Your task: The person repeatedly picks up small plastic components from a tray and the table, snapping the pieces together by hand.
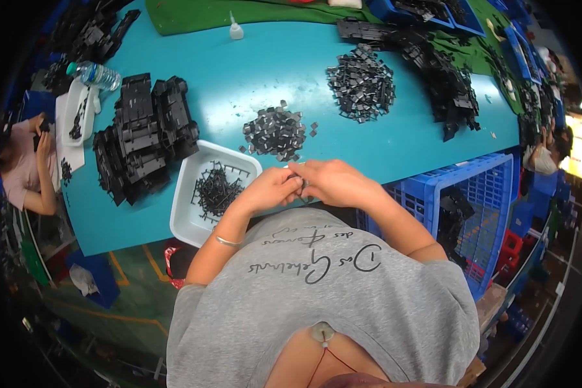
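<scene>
In the white tray [186,194] lie thin black parts [216,192].

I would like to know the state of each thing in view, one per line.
Left hand, closed on small dark part
Right hand, fingers bent, grip partly hidden
Pale tray, uncovered, partly filled
Nearer dark pile, loose
Farther dark pile, loose
Black molded parts, stacked
Water bottle, capped
Dropper bottle, upright
Blue crate, holding black parts

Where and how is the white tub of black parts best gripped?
Probably by the white tub's left rim, from the left: that raised edge is exposed, while the left forearm crosses its right side and loose black parts lie heaped inside.
</scene>
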Tool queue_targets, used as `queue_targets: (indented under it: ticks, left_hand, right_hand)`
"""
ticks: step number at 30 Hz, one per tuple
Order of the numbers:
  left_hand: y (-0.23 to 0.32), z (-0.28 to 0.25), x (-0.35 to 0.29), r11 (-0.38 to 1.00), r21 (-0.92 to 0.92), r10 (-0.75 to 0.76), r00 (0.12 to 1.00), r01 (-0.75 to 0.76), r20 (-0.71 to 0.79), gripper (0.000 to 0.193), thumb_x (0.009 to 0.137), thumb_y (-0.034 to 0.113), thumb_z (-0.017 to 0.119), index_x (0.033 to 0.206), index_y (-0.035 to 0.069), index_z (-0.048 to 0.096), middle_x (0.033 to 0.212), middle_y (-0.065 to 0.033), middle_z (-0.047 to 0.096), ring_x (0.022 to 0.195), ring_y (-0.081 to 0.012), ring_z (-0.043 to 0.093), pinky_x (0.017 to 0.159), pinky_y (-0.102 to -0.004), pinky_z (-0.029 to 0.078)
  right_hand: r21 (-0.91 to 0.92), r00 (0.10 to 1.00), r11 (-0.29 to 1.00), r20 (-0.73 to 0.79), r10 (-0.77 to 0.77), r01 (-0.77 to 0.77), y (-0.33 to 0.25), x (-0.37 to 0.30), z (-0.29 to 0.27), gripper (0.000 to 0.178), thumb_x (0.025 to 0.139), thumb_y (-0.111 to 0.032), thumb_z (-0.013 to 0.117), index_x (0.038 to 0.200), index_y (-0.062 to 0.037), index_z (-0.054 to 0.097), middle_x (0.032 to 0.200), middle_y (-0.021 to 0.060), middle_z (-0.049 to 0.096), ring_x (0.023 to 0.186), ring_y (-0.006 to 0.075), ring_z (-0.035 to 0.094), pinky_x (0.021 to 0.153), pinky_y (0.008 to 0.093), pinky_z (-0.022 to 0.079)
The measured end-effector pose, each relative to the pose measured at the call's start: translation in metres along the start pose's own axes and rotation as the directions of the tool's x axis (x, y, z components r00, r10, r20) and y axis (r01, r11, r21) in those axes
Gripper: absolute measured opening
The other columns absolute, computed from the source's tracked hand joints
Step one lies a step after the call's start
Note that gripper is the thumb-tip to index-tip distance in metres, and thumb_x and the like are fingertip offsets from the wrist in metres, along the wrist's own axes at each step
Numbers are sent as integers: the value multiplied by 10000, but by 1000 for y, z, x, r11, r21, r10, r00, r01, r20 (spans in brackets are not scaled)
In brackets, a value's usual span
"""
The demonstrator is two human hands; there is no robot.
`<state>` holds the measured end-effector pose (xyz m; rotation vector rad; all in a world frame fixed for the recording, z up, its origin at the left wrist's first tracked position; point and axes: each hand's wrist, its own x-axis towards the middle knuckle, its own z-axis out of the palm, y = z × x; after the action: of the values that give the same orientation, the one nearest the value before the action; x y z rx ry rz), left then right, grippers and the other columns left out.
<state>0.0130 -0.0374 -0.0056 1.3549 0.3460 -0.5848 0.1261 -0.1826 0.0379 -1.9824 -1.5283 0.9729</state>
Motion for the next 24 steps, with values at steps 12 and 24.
queue_targets:
  ticks: [12, 24]
  left_hand:
    - [-10, 4, -4, 960, 280, 26, 994, 3, -102, 277, 834, 210, 501, 671, -2, 572, 545, -25, 537, 509, -107, 492, 490, -262, 388]
    - [9, -29, -28, 343, -689, 261, 770, -638, -583, 296, 895, 142, 366, 601, 108, 351, 508, 33, 281, 422, -77, 261, 406, -224, 240]
  right_hand:
    - [-273, 994, 959, 93, -56, 80, 2, -2, 5, 171, 767, -185, 583, 728, -20, 601, 708, 137, 602, 691, 301, 615, 571, 387, 477]
    - [901, 896, 389, -322, 305, 192, 51, 23, 17, 178, 866, -135, 512, 968, -11, 589, 761, 21, 565, 668, 82, 514, 584, 199, 412]
